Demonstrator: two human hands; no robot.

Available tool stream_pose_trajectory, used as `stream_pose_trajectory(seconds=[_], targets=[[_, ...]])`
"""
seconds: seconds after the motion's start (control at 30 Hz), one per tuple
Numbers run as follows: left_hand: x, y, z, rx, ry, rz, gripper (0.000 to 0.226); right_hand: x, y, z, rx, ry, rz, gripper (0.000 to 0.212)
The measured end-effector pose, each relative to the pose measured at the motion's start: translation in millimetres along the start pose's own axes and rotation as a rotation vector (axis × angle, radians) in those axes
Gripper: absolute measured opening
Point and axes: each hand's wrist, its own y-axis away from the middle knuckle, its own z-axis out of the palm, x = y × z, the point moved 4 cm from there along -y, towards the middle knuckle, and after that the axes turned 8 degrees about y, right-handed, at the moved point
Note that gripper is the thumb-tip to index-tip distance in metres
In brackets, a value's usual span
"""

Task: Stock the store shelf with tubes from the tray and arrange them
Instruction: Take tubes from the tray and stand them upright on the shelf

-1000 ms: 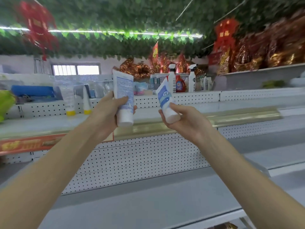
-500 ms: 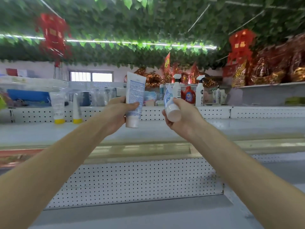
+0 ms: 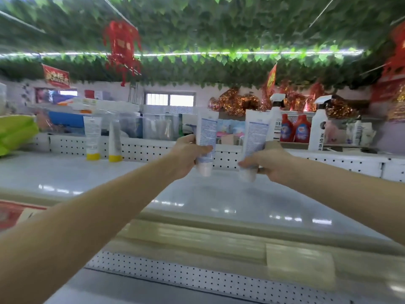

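Right tube (image 3: 255, 132) has turned upright, matching left tube (image 3: 207, 132); right hand (image 3: 270, 164) and left hand (image 3: 186, 157) each hold a closed grip round theirs; placing step, judged: lower both onto shelf (image 3: 65, 172) beneath the grips.

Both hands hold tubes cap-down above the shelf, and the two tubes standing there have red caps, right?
Not red: the head view shows yellow caps on the standing tubes. The left hand and right hand do hold tubes cap-down above the shelf.

Both bare forearms reached forward and upward, left hand (image 3: 186, 157) curled round the left tube (image 3: 208, 130), its cap below the fingers, right hand (image 3: 271, 164) gripped the right tube (image 3: 255, 130) likewise, fingertips pointed inward, hands apart
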Motion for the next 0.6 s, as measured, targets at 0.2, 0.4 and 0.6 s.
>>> stream_pose_trajectory(seconds=[0.2,0.4,0.6], targets=[[-23.1,-35.1,4.4,-0.137,-0.157,-0.032,0.055,32.1,-45.7,7.5,-0.001,0.077,-0.012,0.047],[-22.5,-56.3,-7.9,-0.178,-0.57,-0.057,0.048,44.5,-76.6,18.1,0.083,0.201,-0.109,0.063],[-36.6,-66.4,-17.7,-0.231,-0.511,-0.131,0.054,58.5,-86.8,20.8,0.055,0.293,-0.112,0.046]])
